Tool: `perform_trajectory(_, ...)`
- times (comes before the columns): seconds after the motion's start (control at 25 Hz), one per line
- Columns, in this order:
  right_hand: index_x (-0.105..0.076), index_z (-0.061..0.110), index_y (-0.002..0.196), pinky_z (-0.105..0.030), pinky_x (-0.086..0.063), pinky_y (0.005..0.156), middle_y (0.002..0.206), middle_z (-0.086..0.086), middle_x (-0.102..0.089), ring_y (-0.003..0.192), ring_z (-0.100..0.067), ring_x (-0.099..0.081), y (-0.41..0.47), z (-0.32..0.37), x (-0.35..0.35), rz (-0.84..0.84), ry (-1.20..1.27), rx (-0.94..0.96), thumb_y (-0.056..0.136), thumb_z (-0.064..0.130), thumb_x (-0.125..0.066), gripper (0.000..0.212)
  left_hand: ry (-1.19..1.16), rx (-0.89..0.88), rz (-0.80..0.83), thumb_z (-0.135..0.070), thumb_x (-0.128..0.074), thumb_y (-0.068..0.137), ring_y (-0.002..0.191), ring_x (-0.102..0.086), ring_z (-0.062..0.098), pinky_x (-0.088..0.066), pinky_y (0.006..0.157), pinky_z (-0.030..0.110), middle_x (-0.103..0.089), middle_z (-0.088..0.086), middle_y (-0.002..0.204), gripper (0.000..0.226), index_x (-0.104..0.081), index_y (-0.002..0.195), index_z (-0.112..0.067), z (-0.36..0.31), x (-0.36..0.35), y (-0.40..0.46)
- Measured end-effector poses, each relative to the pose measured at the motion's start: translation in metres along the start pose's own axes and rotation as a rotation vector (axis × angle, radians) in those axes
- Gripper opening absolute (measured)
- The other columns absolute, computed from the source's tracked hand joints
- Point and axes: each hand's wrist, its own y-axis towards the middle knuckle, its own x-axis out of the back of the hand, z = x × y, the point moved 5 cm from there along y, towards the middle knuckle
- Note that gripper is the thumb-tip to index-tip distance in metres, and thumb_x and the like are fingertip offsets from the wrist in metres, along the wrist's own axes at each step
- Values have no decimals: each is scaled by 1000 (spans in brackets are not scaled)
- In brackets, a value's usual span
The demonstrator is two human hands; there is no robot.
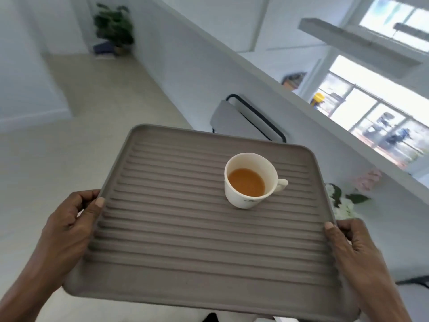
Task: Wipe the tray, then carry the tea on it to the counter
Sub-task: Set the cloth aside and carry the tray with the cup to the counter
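A grey-brown ribbed tray (176, 259) fills the lower middle of the head view, held in the air above the floor. A white cup of orange-brown tea (249, 180) stands upright on its far right part, handle pointing right. My left hand (72, 221) grips the tray's left edge, thumb on top and fingers under the rim. My right hand (357, 252) grips the right edge the same way. The white counter (267, 73) runs diagonally from upper middle to the right, just beyond the tray.
A grey chair with a black frame (246, 119) stands against the counter just past the tray's far edge. White and pink flowers (343, 201) sit at the right. A potted plant (113, 26) stands far back on the pale floor. Windows lie beyond the counter.
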Motion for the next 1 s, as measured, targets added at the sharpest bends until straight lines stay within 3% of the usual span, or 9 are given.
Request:
perform_trajectory(0.12,-54,16,88,-32,-41,58,82,-2,-63,68,-23,-57,-21,55,-47,103,-13,131,98,30,-54,16,-6,74,-123,-32,-55,100,90,-66,19,-52,80,46,-71,-10,97,12,-65,97,-37,21,81,-23)
perform_trajectory(0.4,-52,9,92,-22,-37,53,77,-2,-58,65,-12,-52,-103,197,-195,337,8,399,99,27,-53,19,29,207,-447,-44,-58,95,92,-66,23,-55,84,52,-71,-9,100,9,-66,97,-41,79,291,-76)
perform_trajectory(0.48,-52,7,92,-18,-35,50,73,-1,-55,62,-12,-50,-133,237,-245,421,12,482,99,26,-53,21,22,259,-546,-55,-58,89,96,-69,27,-55,86,57,-73,-6,101,20,-66,102,-42,105,351,-97)
perform_trajectory(0.6,-51,11,91,-26,-36,51,72,2,-55,62,-16,-52,-178,296,-313,540,9,609,99,29,-54,20,-5,349,-693,-65,-59,82,96,-70,34,-55,85,63,-74,-2,101,34,-66,106,-42,144,429,-134)
perform_trajectory(0.8,-51,13,92,-27,-37,57,79,3,-59,70,-10,-53,-263,392,-420,732,-31,827,98,35,-54,23,-47,443,-905,-60,-59,84,97,-69,35,-54,89,61,-74,2,100,32,-68,104,-37,168,517,-186)
perform_trajectory(1.0,-53,12,95,-30,-35,59,82,6,-60,73,-16,-53,-363,484,-531,923,-40,1013,97,34,-55,22,-17,513,-1168,-36,-58,98,83,-63,19,-51,80,41,-69,-5,92,13,-66,90,-31,190,589,-223)
